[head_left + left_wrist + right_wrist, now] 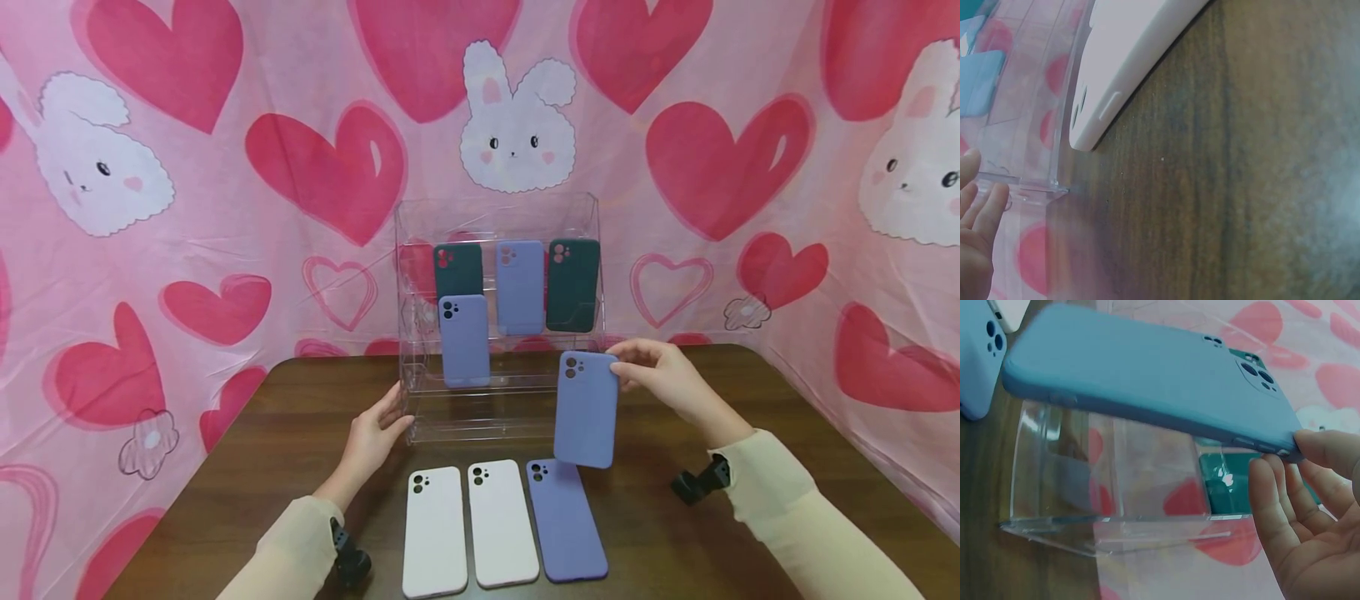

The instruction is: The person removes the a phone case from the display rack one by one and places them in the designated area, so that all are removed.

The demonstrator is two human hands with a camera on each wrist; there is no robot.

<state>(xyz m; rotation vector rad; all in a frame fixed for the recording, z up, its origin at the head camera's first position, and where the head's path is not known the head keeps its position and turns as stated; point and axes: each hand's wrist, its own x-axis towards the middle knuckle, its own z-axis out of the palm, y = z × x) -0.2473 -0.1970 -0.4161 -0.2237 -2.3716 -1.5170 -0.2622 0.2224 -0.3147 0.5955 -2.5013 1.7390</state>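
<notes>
My right hand [660, 375] pinches a lavender-blue phone case [587, 410] at its top right corner, thumb in front and fingers behind. In the right wrist view this phone case [1154, 375] hangs tilted before the clear stand. My left hand [372, 433] rests against the lower left side of the clear tiered display stand [517, 429], its fingers fairly straight. On the stand's tiers are a blue case [520, 287] and a green case [573, 285] above. At left, another blue case [465, 342] partly covers a second green case [459, 271].
In front of the stand, two white cases [435, 533] and a blue-purple case [566, 525] lie on the brown wooden table [277, 450]. A pink cloth [300, 50] with hearts and rabbits hangs behind and at both sides.
</notes>
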